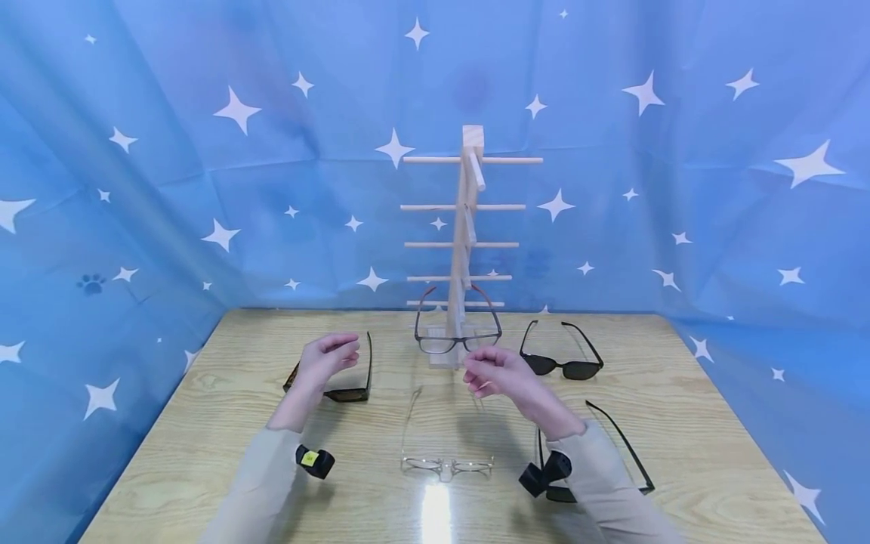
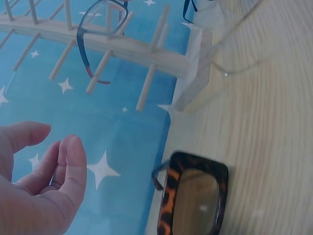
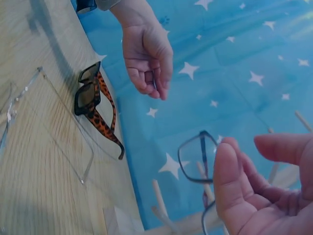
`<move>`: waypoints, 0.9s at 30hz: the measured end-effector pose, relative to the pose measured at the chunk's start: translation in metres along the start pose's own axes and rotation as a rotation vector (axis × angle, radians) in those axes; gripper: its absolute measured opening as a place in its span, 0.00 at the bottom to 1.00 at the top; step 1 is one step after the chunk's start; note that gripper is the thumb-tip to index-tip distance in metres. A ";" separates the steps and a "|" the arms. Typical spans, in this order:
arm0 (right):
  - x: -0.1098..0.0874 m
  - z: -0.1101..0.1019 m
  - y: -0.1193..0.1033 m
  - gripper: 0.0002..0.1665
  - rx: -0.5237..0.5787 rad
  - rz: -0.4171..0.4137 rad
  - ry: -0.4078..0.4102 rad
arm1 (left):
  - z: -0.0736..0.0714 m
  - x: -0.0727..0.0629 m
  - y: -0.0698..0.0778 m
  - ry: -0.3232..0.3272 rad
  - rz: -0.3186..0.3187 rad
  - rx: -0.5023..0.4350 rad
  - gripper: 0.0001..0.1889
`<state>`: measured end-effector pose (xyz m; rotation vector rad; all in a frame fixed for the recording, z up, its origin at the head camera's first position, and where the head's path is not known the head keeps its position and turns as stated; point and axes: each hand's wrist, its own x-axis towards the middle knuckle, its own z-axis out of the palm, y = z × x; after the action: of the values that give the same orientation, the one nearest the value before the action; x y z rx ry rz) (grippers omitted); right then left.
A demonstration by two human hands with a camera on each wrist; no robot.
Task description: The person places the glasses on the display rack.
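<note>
A pair of glasses with a dark frame and reddish temple tips is at the lower part of the wooden display stand, its temples reaching back among the low rods. My right hand is just in front of its right lens. In the right wrist view, the thumb stands apart from the fingers, with nothing between them. My left hand is raised over tortoiseshell sunglasses, fingers loosely bent and holding nothing. Below and between the hands, thin clear-rimmed glasses lie on the table.
Black sunglasses lie at the back right of the wooden table. Another dark-framed pair lies nearer, partly hidden by my right forearm. A blue curtain with white stars stands behind the table and along its sides.
</note>
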<state>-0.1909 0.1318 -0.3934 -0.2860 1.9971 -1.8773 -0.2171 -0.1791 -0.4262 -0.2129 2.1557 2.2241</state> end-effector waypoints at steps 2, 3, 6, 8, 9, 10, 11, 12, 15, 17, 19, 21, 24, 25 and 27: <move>0.001 0.005 0.001 0.18 -0.010 -0.010 -0.030 | -0.005 0.001 -0.002 0.009 -0.006 0.003 0.18; 0.002 0.008 0.001 0.18 -0.013 -0.018 -0.048 | -0.008 0.001 -0.004 0.014 -0.008 0.008 0.18; 0.004 0.016 0.003 0.18 -0.033 -0.056 -0.102 | -0.016 0.001 -0.007 0.034 -0.008 0.008 0.19; 0.007 0.021 0.004 0.19 -0.036 -0.067 -0.120 | -0.021 0.000 -0.009 0.037 0.001 0.010 0.19; 0.008 0.024 0.005 0.20 -0.040 -0.069 -0.125 | -0.024 0.000 -0.010 0.041 0.009 0.004 0.19; 0.009 0.027 0.005 0.21 -0.046 -0.072 -0.130 | -0.026 -0.001 -0.011 0.046 0.018 -0.003 0.18; 0.011 0.030 0.005 0.22 -0.046 -0.067 -0.130 | -0.029 -0.001 -0.012 0.045 0.025 -0.003 0.17; 0.012 0.033 0.006 0.22 -0.051 -0.065 -0.133 | -0.031 -0.002 -0.013 0.046 0.033 -0.006 0.17; 0.016 0.042 0.005 0.23 -0.057 -0.054 -0.145 | -0.038 -0.004 -0.015 0.059 0.033 -0.005 0.15; 0.019 0.047 0.006 0.24 -0.059 -0.054 -0.155 | -0.042 -0.005 -0.014 0.065 0.017 0.006 0.16; 0.022 0.052 0.008 0.23 -0.064 -0.061 -0.166 | -0.046 -0.006 -0.015 0.081 0.003 0.006 0.18; 0.026 0.057 0.011 0.24 -0.081 -0.074 -0.171 | -0.051 -0.006 -0.017 0.096 0.001 0.010 0.19; 0.031 0.065 0.015 0.24 -0.121 -0.094 -0.184 | -0.061 -0.003 -0.025 0.099 0.026 0.014 0.21; 0.032 0.068 0.017 0.25 -0.135 -0.102 -0.191 | -0.066 -0.002 -0.030 0.095 0.037 0.008 0.21; 0.035 0.073 0.018 0.26 -0.158 -0.111 -0.205 | -0.075 0.001 -0.038 0.076 0.060 -0.010 0.20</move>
<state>-0.1910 0.0525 -0.4188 -0.6194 2.0261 -1.6790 -0.2084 -0.2527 -0.4663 -0.2405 2.2180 2.2959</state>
